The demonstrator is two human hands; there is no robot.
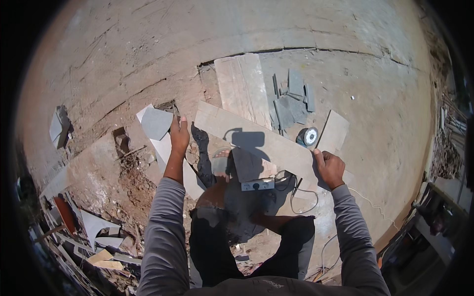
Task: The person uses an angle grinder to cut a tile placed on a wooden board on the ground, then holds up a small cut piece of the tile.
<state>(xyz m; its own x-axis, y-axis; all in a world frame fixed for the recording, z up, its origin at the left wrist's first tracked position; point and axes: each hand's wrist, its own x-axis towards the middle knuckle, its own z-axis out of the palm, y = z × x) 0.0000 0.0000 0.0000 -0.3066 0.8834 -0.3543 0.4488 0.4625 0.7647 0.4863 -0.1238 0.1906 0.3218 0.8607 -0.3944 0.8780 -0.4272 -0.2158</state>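
Dusty, cracked ground (pixel 385 84) fills most of the frame, and one person (pixel 276 284) crouches at the bottom of it, two grey sleeves (pixel 165 227) reaching upward. The largest thing by the hands is one long beige strip (pixel 269 143), slanting across the centre down toward the right. Just above it, at upper centre, lies one pale slab (pixel 241 86). A white offcut (pixel 192 181) shows on both sides of the left forearm; I can't tell whether it's one sheet or two. Right of the slab sits a heap of grey pieces (pixel 295 93), at least four, overlapping too much for me to count exactly. One shorter beige tile (pixel 334 129) lies right of centre, and one dark grey tile (pixel 245 165) stands near the lower centre. The right hand (pixel 330 169) has its fingers curled tight on the strip's right end, thumb on top. One smaller grey piece (pixel 157 123) is at left of centre, with the left hand (pixel 179 135) at its right edge; whether those fingers are closed on it, I can't tell. One grinder (pixel 308 136) with a pale disc rests between the strip and the shorter tile, and one white power strip (pixel 257 184) sits at lower centre, one black plug (pixel 256 186) in it.
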